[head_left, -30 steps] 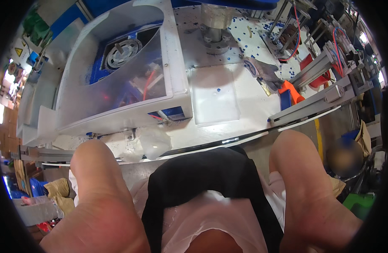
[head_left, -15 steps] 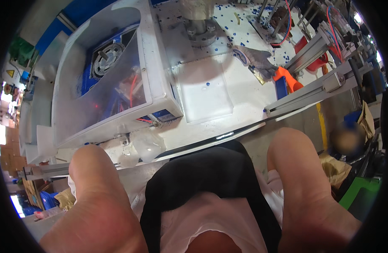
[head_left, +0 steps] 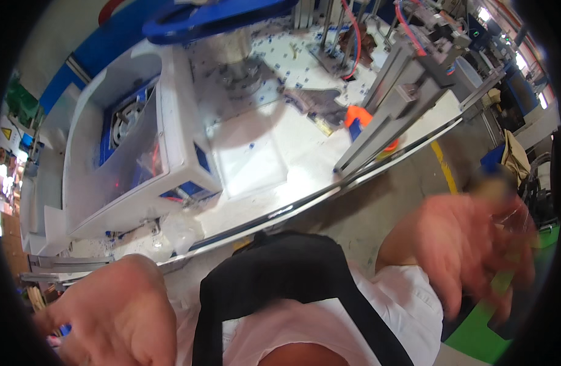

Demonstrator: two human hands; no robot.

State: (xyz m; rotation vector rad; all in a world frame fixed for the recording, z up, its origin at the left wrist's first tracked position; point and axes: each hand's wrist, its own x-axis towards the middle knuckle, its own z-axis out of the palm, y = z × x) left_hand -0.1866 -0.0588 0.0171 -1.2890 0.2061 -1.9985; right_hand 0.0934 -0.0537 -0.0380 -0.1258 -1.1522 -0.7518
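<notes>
A workshop with a grey floor (head_left: pixel 408 174) spreads behind the white desk (head_left: pixel 317 165), which carries the white housing (head_left: pixel 176 128) with its clear panel. Since half a second ago the view has swung, so the housing sits farther toward the picture's left edge, and a blue ring (head_left: pixel 225 25) has come into sight beyond it. A green panel (head_left: pixel 478 335) lies well to the housing's right, off the desk.

The hands differ most: earlier only their heels showed at the lower edge, below the housing; now fingers are visible too. The right hand (head_left: pixel 466 250), far right of the housing, is blurred, fingers spread, overlapping the green panel; whether it touches or holds anything I cannot tell. The left hand (head_left: pixel 118 311), nearer the person than the housing, is loosely unfolded and looks empty. Close by, a plastic bag (head_left: pixel 183 230) lies just before the housing. An orange piece (head_left: pixel 358 114) stands right of the housing; blue bits (head_left: pixel 251 146) are scattered that way too.
</notes>
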